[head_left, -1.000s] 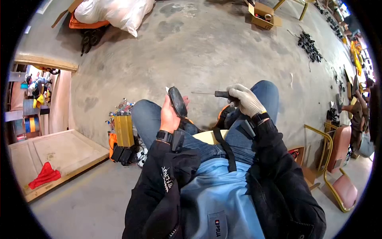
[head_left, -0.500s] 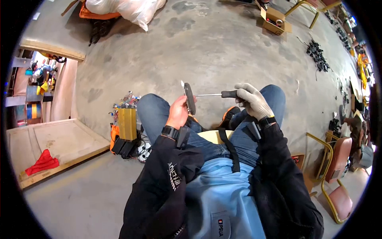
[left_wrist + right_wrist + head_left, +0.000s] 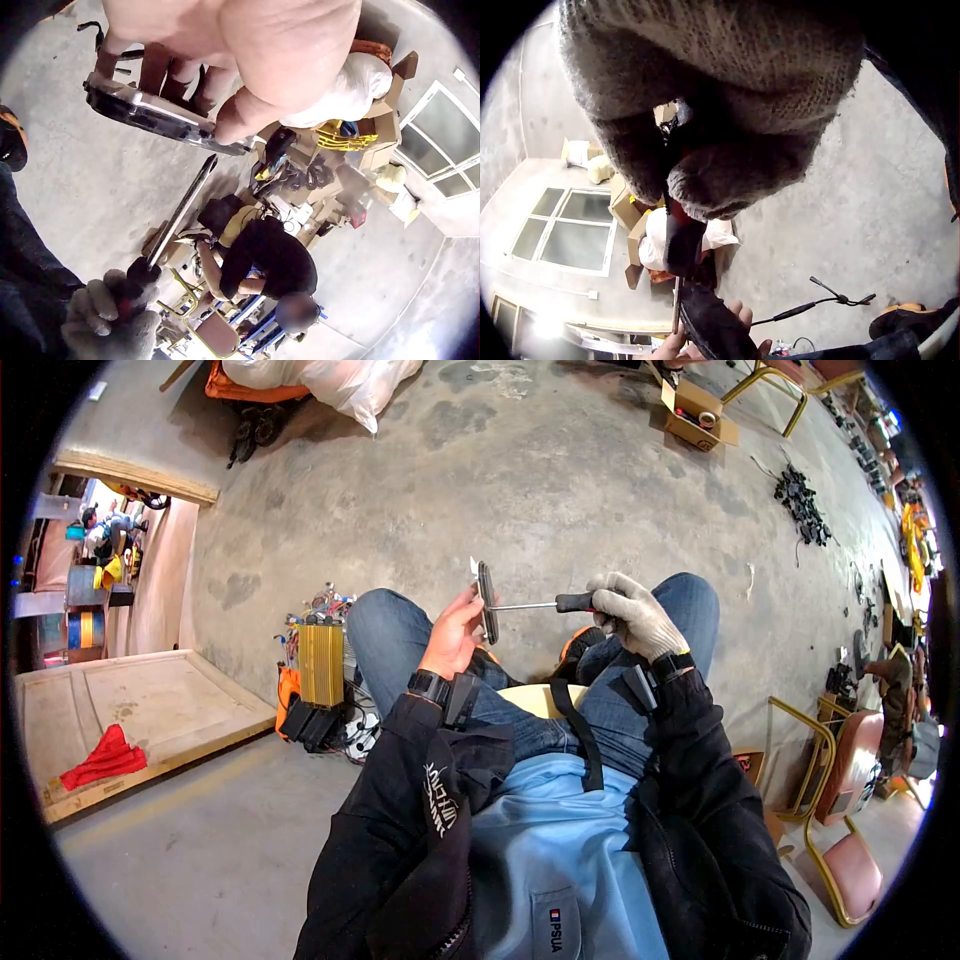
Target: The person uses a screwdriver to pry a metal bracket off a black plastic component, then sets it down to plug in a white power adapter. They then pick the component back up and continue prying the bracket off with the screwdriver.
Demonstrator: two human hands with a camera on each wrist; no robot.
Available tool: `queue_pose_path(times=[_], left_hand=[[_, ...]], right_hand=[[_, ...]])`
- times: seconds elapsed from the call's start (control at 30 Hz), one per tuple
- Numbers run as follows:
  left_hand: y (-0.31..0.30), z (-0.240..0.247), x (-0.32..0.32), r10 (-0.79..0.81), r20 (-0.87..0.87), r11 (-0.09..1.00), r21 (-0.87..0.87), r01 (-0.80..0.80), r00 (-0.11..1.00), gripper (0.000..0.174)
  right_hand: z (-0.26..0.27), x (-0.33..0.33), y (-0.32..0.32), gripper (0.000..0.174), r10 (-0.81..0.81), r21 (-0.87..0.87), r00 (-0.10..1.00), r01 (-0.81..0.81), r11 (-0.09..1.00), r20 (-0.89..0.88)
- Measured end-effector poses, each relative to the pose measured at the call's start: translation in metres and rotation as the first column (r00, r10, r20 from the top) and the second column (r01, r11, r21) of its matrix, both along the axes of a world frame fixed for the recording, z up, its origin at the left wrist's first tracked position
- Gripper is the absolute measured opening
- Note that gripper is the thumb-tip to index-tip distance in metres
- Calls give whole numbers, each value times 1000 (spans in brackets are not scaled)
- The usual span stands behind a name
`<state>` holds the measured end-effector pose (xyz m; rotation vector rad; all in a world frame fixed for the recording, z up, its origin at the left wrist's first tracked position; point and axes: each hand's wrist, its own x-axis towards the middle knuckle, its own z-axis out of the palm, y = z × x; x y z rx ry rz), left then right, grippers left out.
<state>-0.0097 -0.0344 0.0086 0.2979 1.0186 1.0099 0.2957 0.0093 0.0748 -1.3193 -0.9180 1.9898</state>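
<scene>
My bare left hand (image 3: 455,632) holds a flat, oval, dark-cased device (image 3: 487,602) by its edges, turned nearly edge-on in the head view. My right hand (image 3: 632,615), in a knitted work glove, grips a screwdriver (image 3: 575,603) by its dark handle, the shaft pointing left toward the device. In the left wrist view, the screwdriver's cross-shaped tip (image 3: 213,160) stands close to the device's dark face (image 3: 161,124), near the thumb. A thin black cable (image 3: 795,310) with a connector shows beside the device in the right wrist view.
A gold metal box (image 3: 321,665) with wires stands by the left knee. A red cloth (image 3: 104,758) lies on a wooden panel (image 3: 190,695). Chairs (image 3: 850,860) stand at the right, a cardboard box (image 3: 692,422) and black parts (image 3: 800,505) farther off. Another person (image 3: 266,259) bends over behind.
The left hand has moved right and turned the device from face-up to nearly edge-on. The screwdriver's tip and the device have come together; the right hand's fingers have shifted on the handle.
</scene>
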Motion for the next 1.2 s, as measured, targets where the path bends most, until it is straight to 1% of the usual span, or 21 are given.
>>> queue_pose_path(times=[0.07, 0.2, 0.4, 0.63, 0.7, 0.73, 0.8, 0.83, 0.9, 0.93, 1.03, 1.1, 1.13, 1.2], left_hand=[[0, 4, 1, -22, -35, 999, -25, 21, 999, 45], [0, -1, -1, -23, -6, 1000, -4, 23, 1000, 48], [-1, 1, 0, -25, 4, 999, 26, 25, 1000, 48], [-1, -1, 1, -16, -29, 998, 54, 17, 999, 50], [-1, -3, 0, -13, -35, 998, 63, 15, 999, 50], [-2, -4, -1, -25, -53, 996, 79, 29, 998, 51], [-2, -5, -2, -36, -72, 995, 93, 43, 997, 51], [-2, -6, -2, -37, -77, 993, 107, 46, 996, 52], [-3, -5, -2, -40, -81, 991, 121, 50, 996, 52], [-3, -4, -2, -40, -91, 992, 115, 50, 995, 52], [-2, 0, -1, -34, -101, 994, 100, 44, 994, 52], [-2, 0, -1, -26, -102, 995, 90, 36, 994, 52], [-2, -1, -2, -35, -96, 994, 95, 44, 995, 52], [-2, -4, -2, -43, -91, 993, 101, 53, 995, 52]], right_hand=[[2, -1, 0, 27, -14, -8, 1000, 14, 1000, -3], [1, -2, 0, 27, -49, -12, 999, 49, 999, -5], [3, -3, -1, 27, -39, -16, 999, 39, 999, 14], [1, -2, -1, 30, -25, -28, 999, 26, 999, 26], [0, -1, 0, 35, 15, -71, 997, -10, 997, 70], [0, -1, 0, 35, 15, -72, 997, -10, 997, 70], [1, 0, 0, 40, 77, -101, 994, -69, 993, 73], [0, 1, -1, 40, 76, -101, 994, -69, 993, 73], [0, 3, -2, 39, 47, -189, 997, -37, 981, 53], [2, 4, -2, 39, 46, -189, 998, -36, 981, 53], [4, 3, -2, 39, 85, -147, 995, -75, 986, 60], [-4, -2, -5, 40, 55, 85, 998, -58, 995, 35], [-2, -4, -6, 40, 56, 85, 998, -58, 995, 35], [4, -10, -8, 41, -76, 69, 997, 74, 995, 31]])
